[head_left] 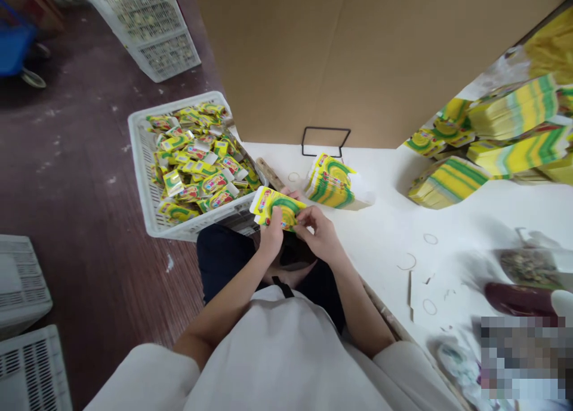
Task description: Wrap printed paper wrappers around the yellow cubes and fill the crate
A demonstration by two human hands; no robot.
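Note:
A small yellow and green printed carton [286, 206] is held above my lap, its white end flaps pointing left. My left hand [272, 232] grips it with the thumb on the printed face and fingers behind. The fingers of my right hand [317, 230] pinch its right end; what they do at that end is partly hidden. Left of my hands, a white plastic crate [147, 202] is filled with many similar cartons [201, 166]. Just beyond my right hand, a stack of flat cartons [333, 181] leans on the white table [389, 238].
A large cardboard sheet [313, 58] stands behind the table, with a black wire stand [326, 141] before it. More carton bundles [447, 181] lie at right, near a dark red object [519, 298] and rubber bands [430, 239]. Stacked crates [152, 28] and a blue cart [15, 46] stand on the floor.

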